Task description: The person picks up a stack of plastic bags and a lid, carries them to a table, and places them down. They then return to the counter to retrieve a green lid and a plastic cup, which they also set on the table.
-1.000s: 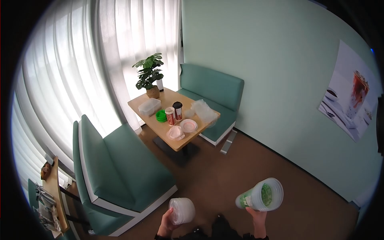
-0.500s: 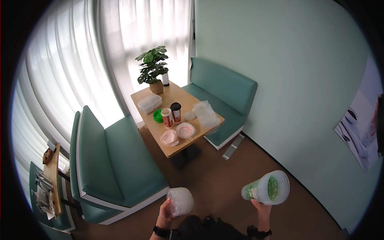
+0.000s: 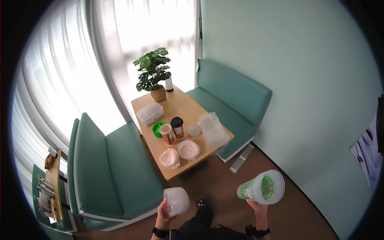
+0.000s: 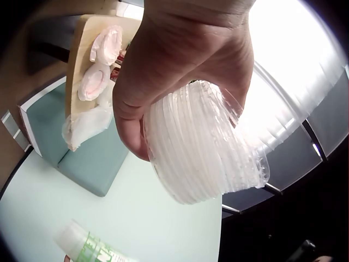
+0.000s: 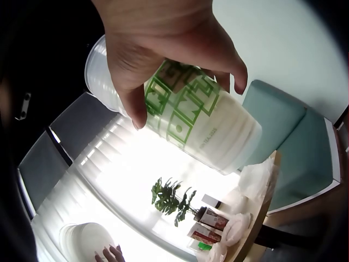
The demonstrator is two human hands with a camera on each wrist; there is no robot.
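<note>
2 hands, well apart, each clamped on its own load. Left hand (image 3: 163, 213) grips a stack of clear round plasticware (image 3: 176, 201), rims nested in tight ridges, thumb on 1 side and fingers on the other; can't tell lids from bowls. Right hand (image 3: 258, 209) is wrapped around a clear cup stack (image 3: 251, 189) with green block lettering, tilted, mouth facing right in the head view. Both loads are held in the air over brown floor, short of the desk (image 3: 182, 106). On the desk: black-lidded cup (image 3: 177, 129) upright just beside a red-and-white paper cup (image 3: 167, 135), green rings (image 3: 157, 131) next to those, 2 pink-and-white round items (image 3: 188, 150) at the near end, clear plastic bag (image 3: 214, 131) hanging over the right edge, rectangular clear container (image 3: 150, 114) on the left side, potted plant (image 3: 153, 71) at the far end. Green booth seats (image 3: 236, 90) flank the desk.
</note>
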